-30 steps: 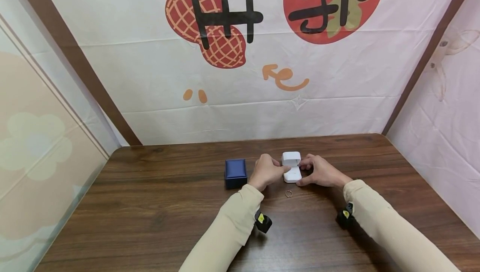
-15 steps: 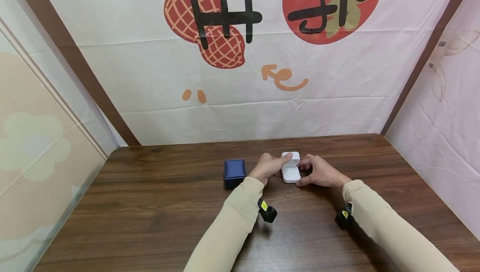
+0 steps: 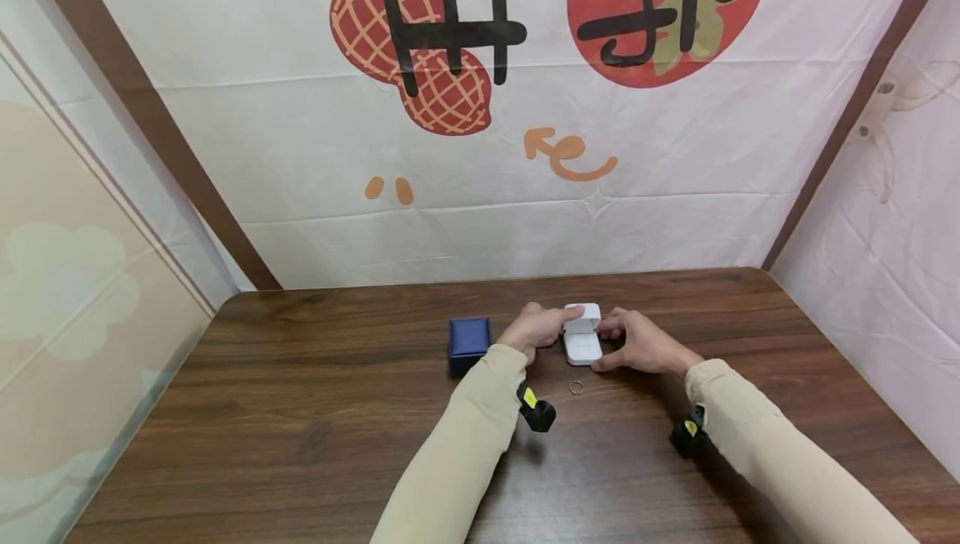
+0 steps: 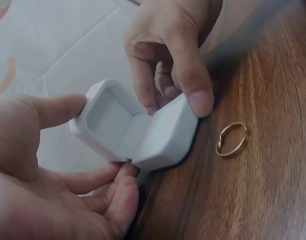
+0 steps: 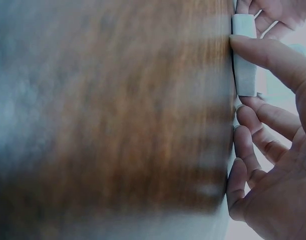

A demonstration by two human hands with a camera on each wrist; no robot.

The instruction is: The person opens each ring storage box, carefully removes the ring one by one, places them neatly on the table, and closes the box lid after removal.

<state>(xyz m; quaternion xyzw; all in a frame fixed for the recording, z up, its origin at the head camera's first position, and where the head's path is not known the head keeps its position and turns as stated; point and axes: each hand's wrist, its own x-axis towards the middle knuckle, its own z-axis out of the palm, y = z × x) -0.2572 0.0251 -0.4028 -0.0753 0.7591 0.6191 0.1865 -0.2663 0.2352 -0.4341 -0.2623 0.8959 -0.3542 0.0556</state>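
A small white ring box [image 3: 583, 350] stands on the wooden table with its lid raised. My left hand [image 3: 534, 327] holds the lid [image 4: 112, 112], thumb on its upper edge and fingertips low behind it near the hinge. From the other side, my right hand [image 3: 641, 344] grips the base [image 4: 165, 132], its thumb at the front corner. The right wrist view shows that thumb against the side of the white base [image 5: 244, 67], with the other fingers curved near the table. In front of the box lies a thin gold-coloured ring [image 4: 236, 151], touched by neither hand.
A dark blue box [image 3: 470, 337] with a cushioned top stands left of the left hand, close to that wrist. The wooden table [image 3: 300, 411] ends at a printed white cloth [image 3: 480, 244] behind, and cloth panels rise at both sides.
The left thumb has moved from in front of the box opening up to the lid's top edge. The right hand, the ring and the blue box have stayed in place.
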